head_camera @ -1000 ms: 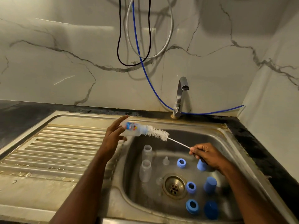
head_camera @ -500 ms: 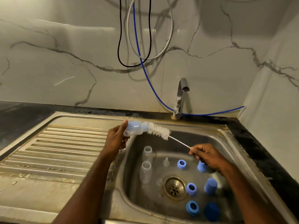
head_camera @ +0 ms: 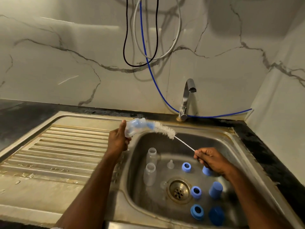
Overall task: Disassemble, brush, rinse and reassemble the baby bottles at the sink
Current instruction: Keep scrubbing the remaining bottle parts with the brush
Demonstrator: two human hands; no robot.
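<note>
Left hand (head_camera: 118, 140) grips a clear baby bottle (head_camera: 134, 127) above the far-left rim of the sink (head_camera: 244, 146): fingers curled round the body, thumb up along its side. The bottle is tilted, mouth pointing right and slightly far. Motion blur softens its outline.

Right hand (head_camera: 212, 160) is closed round the thin wire handle of the bottle brush (head_camera: 165, 129), pinching it near the end, above the right half of the basin. The white bristle head bends in an arc; its blue tip sits in the bottle mouth, most bristles outside.

In the basin, left of the drain (head_camera: 179, 190): two clear bottles (head_camera: 150, 165) upright, mouths open, one far, one near, just beside each other. A clear nipple (head_camera: 170, 164) stands between them and a blue ring (head_camera: 186, 166). Two more blue rings (head_camera: 196, 201) sit right of the drain and nearer. Blue caps (head_camera: 215, 191) stand at the right; one is partly hidden under the right hand.

Tap (head_camera: 187, 98) at the far rim; no water visible. Ribbed drainboard (head_camera: 57, 154) lies left.
</note>
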